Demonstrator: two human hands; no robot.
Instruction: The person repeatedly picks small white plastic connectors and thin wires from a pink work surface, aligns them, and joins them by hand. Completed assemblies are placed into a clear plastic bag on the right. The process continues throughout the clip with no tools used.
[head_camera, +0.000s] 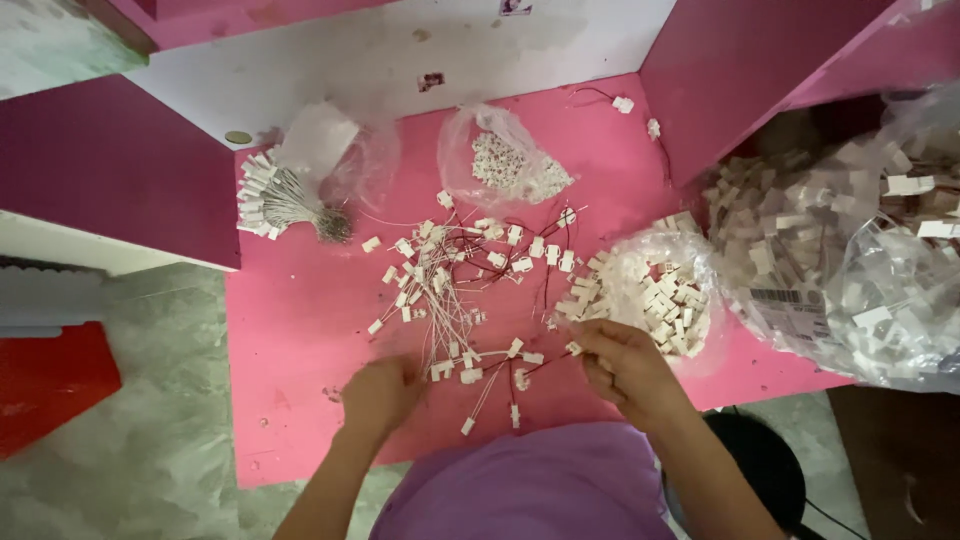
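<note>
Now assembling: right hand (628, 366) pinches white connector (574, 348) on wire; left hand (382, 393) curled over loose wired connectors (455, 290), grip unclear. Next needs fine alignment.

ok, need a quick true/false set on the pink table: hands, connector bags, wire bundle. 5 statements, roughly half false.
1. Both hands rest on the pink table near its front edge. True: left hand, right hand.
2. The tied wire bundle lies at the table's right edge. False: it lies at the far left.
3. The loose wired connectors are spread across the table's middle. True.
4. The open bag of white connectors lies just beyond the right hand. True.
5. The table is blue. False: it is pink.
</note>
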